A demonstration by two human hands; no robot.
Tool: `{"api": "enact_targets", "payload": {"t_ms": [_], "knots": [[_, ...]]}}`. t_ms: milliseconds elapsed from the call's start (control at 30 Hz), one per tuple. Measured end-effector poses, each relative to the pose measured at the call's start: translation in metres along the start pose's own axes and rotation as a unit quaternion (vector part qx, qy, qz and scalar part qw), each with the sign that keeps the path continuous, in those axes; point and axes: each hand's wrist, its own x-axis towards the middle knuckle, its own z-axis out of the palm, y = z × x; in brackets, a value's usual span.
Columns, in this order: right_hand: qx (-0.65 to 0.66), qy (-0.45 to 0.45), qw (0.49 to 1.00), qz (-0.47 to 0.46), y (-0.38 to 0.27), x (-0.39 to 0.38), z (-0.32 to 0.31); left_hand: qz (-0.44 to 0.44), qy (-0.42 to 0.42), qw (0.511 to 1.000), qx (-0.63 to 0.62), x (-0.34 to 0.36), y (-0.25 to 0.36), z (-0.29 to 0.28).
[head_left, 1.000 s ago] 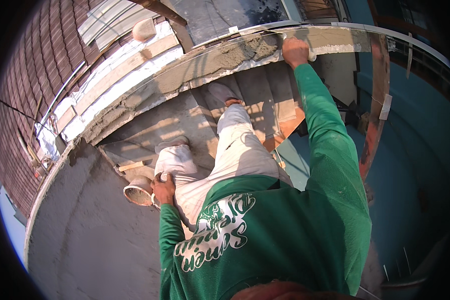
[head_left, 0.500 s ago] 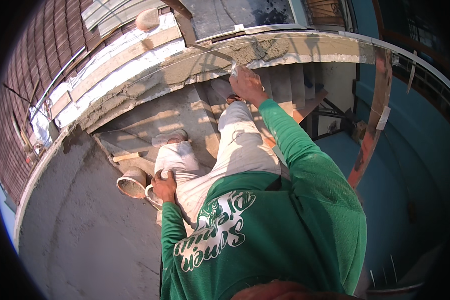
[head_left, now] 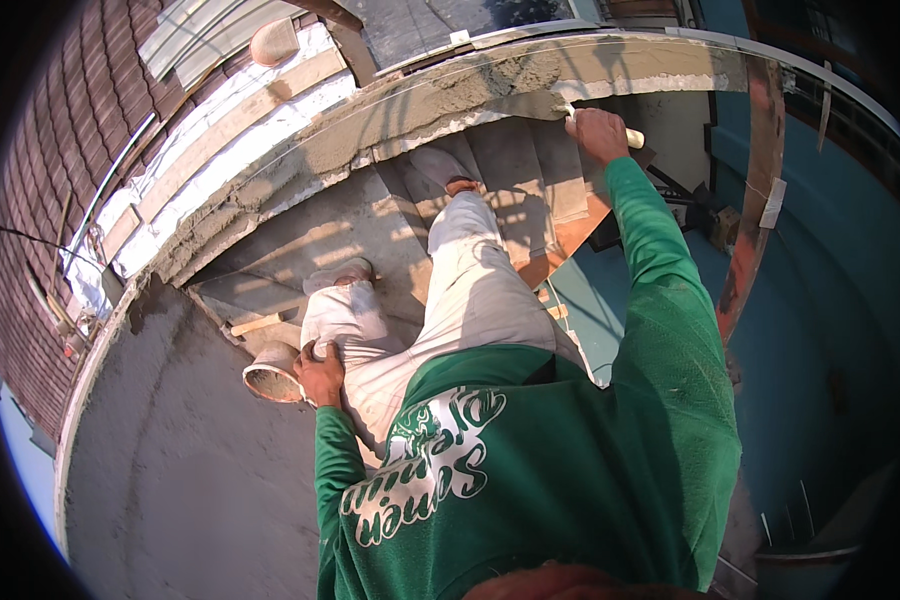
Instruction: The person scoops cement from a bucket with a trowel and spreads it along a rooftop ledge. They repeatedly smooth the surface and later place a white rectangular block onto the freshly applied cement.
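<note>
My right hand [head_left: 600, 135] grips a trowel by its pale handle [head_left: 635, 138], at the right part of the curved ledge. The trowel's blade points left along the ledge's lower edge and blends with the mortar. Wet grey mortar [head_left: 510, 75] lies in a rough mound on the ledge [head_left: 660, 68]. My left hand [head_left: 320, 375] rests on my left trouser leg, fingers spread over the cloth and holding nothing. Beside it a small bucket [head_left: 273, 368] leans tilted; little of its inside shows.
Winding concrete steps [head_left: 340, 230] lie under my feet. A wooden tool handle [head_left: 257, 324] rests near the bucket. A rusty upright post [head_left: 760, 200] stands at the right, by a drop to a blue-green floor. A string runs along the ledge; roof tiles [head_left: 80, 130] slope beyond it.
My right hand has moved right along the ledge with the trowel, whose handle now shows. My left hand stays on my leg, shifted slightly. The view has shifted a little.
</note>
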Motion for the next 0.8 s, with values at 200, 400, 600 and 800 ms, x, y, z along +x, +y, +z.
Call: {"api": "enact_targets", "payload": {"t_ms": [200,400,600,800], "knots": [[-0.034,-0.057,0.994,0.082,0.078,-0.005,-0.040,0.010,-0.006,1.000,0.004,0.004,0.003,0.002],[0.053,-0.023,0.974,0.220,0.033,-0.040,-0.043,0.008,0.002,1.000,-0.007,0.002,-0.002,0.011],[0.227,0.071,0.969,0.065,-0.153,-0.035,0.025,0.004,-0.004,1.000,-0.012,-0.003,0.005,0.008],[0.233,0.097,0.964,0.085,-0.188,-0.011,0.058,0.017,0.007,1.000,-0.023,-0.006,0.005,0.010]]}}
